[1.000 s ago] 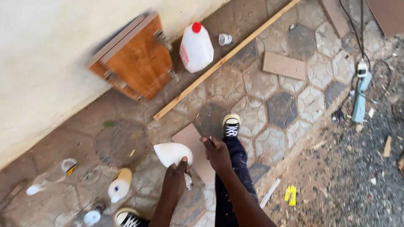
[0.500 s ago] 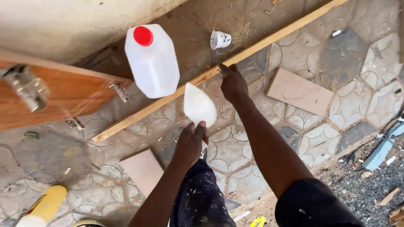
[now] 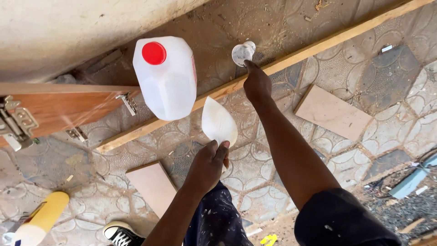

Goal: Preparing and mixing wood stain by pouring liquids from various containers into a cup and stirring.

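- Here, the right hand (image 3: 256,82) reaches out over the wooden strip (image 3: 291,57), fingertips at a small clear cup (image 3: 242,52) lying on the dusty ground near the wall; whether the fingers have closed on it, I cannot tell.
- Left hand (image 3: 208,164) pinches a white funnel-shaped piece (image 3: 218,122) at its lower end, fingers closed round it.
- Risk: the cup looks light and lies tilted, so a loose touch could roll it off into the sawdust.
- Risk: the white jug (image 3: 166,77) with a red cap stands just beside the reaching arm; a swing of the elbow could knock it.
- Risk: the pinch on the white piece is narrow; it could slip.
- Hidden: the cup's contents are unreadable; the right fingertips are blurred against it.
- Cut off: the wooden cabinet (image 3: 59,109) at left, the yellow bottle (image 3: 43,218).
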